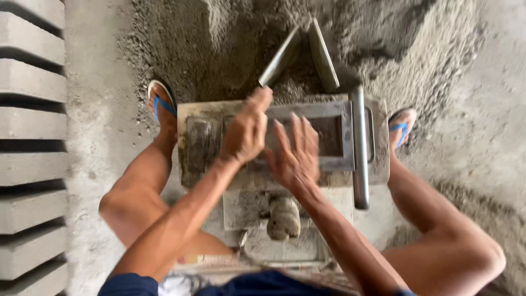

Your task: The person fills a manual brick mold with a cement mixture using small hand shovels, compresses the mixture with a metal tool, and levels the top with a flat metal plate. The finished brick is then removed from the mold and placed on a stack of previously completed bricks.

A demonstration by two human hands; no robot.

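A seated person works over a grey metal block mould [350, 129] set on the floor between two feet in blue sandals [160, 101] — the left hand [245, 134] has its grip closed around the lower end of a flat metal bar [280, 56] that slants up over the heap of damp grey mix [230, 44]. The right hand [296, 151] lies open, fingers spread, flat on the mould's top frame just beside the left. Finished concrete blocks [30, 109] stand in a row at the left edge — well apart from the mould.
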